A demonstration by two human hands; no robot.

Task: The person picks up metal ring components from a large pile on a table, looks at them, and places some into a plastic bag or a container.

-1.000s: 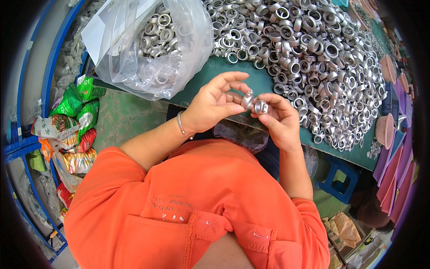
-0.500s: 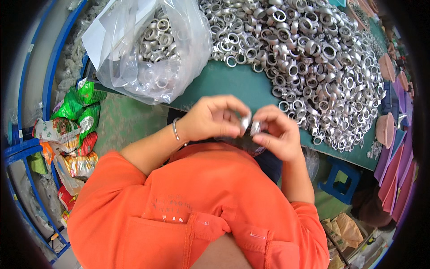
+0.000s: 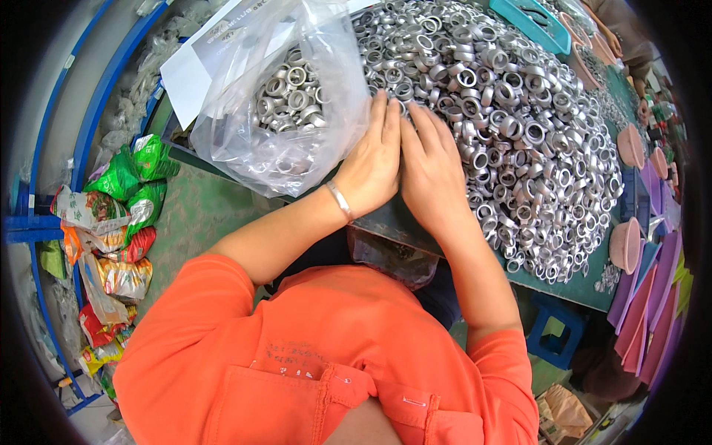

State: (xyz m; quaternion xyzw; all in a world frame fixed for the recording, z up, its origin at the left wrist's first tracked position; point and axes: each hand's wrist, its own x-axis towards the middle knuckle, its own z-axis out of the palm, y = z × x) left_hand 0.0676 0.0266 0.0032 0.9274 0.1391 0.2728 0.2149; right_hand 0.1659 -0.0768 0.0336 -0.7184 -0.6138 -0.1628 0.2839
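My left hand [image 3: 371, 162] and my right hand [image 3: 432, 167] lie side by side over the green table, touching or nearly so along their inner edges. Both have their fingers stretched out, tips at the near edge of a heap of grey metal rings [image 3: 504, 126]. Whatever is under the palms and fingertips is hidden. Just left of my left hand stands a clear plastic bag [image 3: 297, 152], with metal rings [image 3: 297, 100] of the same kind inside. A silver bangle [image 3: 340, 202] is on my left wrist.
White printed paper [image 3: 189, 78] lies behind the bag. At the back are a turquoise tray [image 3: 530, 26] and pink bowls [image 3: 630, 144]. Blue shelving [image 3: 74, 189] and colourful bags [image 3: 126, 200] stand at left. A blue stool [image 3: 556, 330] is under the table's right side. Another person's arm [image 3: 619, 37] shows far right.
Both hands have moved forward from near my body to the heap's near edge. The small metal rings pinched in their fingers before no longer show, and the fingers have straightened.
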